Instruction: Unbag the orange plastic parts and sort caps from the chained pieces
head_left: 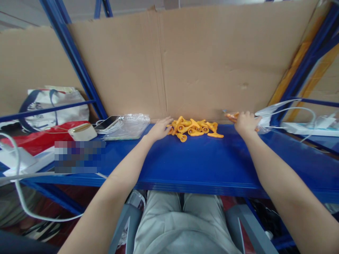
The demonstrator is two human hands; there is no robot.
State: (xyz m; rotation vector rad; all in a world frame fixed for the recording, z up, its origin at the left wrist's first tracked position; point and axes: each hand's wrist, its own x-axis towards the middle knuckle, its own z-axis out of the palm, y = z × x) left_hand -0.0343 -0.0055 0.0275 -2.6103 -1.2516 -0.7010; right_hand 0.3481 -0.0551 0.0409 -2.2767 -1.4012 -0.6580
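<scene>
A loose pile of yellow-orange plastic pieces (pixel 196 127), several of them with a round cupped end, lies on the blue shelf (pixel 196 158) near the cardboard. At the pile's left edge is my left hand (pixel 159 129), fingers stretched out and touching or almost touching the nearest pieces. To the right of the pile, my right hand (pixel 247 122) is closed around what looks like a clear plastic bag with orange pieces (pixel 232 115). The palm hides much of that bag. One slim piece (pixel 215 135) lies flat at the pile's right end.
A cardboard sheet (pixel 212 63) stands behind the shelf between blue posts. On the left are a clear plastic pack (pixel 127 127), a phone (pixel 108 122), a power bank (pixel 82 132) and a white cable (pixel 19 197). A power strip (pixel 309 128) lies at right.
</scene>
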